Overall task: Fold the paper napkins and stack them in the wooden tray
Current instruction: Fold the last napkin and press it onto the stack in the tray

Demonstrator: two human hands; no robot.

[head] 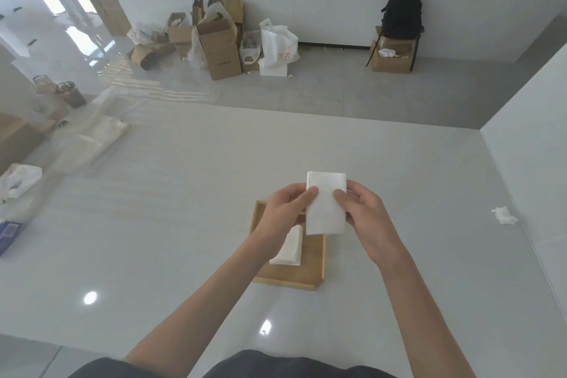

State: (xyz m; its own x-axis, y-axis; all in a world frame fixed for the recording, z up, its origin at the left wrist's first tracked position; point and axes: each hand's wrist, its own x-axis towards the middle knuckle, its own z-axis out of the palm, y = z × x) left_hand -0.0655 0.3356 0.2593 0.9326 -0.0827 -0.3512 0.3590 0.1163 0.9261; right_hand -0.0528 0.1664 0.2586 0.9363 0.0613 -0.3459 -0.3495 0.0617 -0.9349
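Napkin [325,205]: folded, pinched by left hand [283,212] and right hand [366,212]; wooden tray [313,267] below, napkin stack [290,247] at 9 o'clock.

Crumpled tissue [504,215] on white table [184,224]

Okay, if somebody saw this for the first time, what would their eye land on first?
First the white folded napkin, pinched between the left hand and the right hand at the centre, just over the wooden tray on the table. In the tray lies a small napkin stack, partly hidden by the left arm. Beyond the table, a heap of cardboard boxes and bags sits against the far counter.
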